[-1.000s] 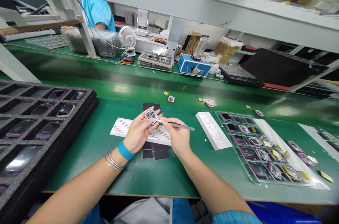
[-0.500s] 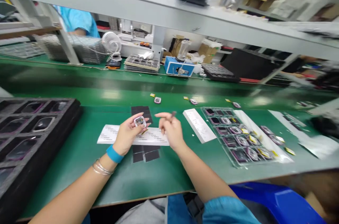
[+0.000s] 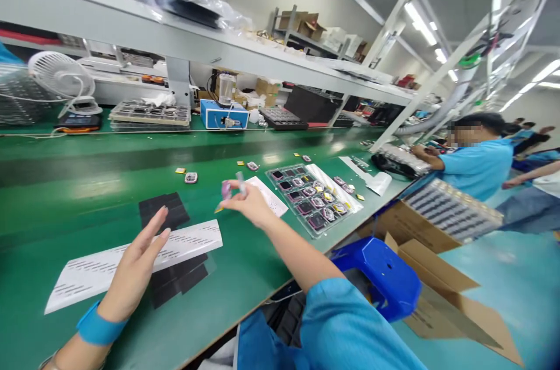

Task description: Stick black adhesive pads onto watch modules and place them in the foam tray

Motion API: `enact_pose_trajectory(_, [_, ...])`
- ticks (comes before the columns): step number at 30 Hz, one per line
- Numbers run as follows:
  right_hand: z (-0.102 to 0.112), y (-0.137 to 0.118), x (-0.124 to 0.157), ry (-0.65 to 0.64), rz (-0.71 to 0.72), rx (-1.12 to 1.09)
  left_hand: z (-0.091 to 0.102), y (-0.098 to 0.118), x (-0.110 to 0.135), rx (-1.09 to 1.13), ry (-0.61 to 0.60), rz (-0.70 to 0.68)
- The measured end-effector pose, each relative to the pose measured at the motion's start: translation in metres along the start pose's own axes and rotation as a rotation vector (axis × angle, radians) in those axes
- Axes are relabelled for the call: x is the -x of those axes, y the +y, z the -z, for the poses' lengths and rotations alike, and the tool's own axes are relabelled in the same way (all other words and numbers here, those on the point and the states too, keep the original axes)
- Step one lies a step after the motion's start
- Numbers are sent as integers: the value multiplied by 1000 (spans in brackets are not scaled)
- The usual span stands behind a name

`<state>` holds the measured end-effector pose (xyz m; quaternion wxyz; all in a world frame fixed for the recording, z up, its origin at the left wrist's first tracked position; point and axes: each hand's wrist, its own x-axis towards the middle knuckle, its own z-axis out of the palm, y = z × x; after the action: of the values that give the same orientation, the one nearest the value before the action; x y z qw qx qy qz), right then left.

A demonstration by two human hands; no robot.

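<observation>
The left hand [image 3: 133,268] is open, its fingers straight and holding nothing. It hovers over the white sheet [image 3: 87,273] and black pads [image 3: 164,212] near the table's [image 3: 65,195] front edge. The right hand's [image 3: 249,203] fingers pinch a small purple part [image 3: 226,189], blurred, raised above the table middle, left of the tray [image 3: 291,202].

Blue sleeve [image 3: 345,323], blue wristband [image 3: 97,328]
</observation>
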<state>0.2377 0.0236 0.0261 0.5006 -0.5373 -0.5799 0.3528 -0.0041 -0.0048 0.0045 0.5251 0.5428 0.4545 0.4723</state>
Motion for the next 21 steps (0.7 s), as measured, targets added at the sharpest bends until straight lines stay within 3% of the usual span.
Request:
enact_pose_trajectory(3, [85,1,-21,245,3,256,2,-5,-3,-139,149,32])
enact_pose_trajectory(5, [138,1,-34,417,-61,744,2,-5,-4,-208,195,7])
enact_pose_trajectory(7, [180,4,-45,483,-96,893,1,-5,-4,-278,224,-41])
enact_pose_trajectory(9, [206,11,-54,487,-134,991,0,-4,-4,-326,253,-77])
enact_pose_trajectory(12, [220,32,-66,398,-227,1109,0,-3,-4,-357,278,-119])
enact_pose_trajectory(16, [217,60,-87,173,-349,1209,3,-7,-6,-372,274,-102])
enact_pose_trajectory(21, [219,69,-108,-46,-460,1264,6,-12,-7,-355,268,-105])
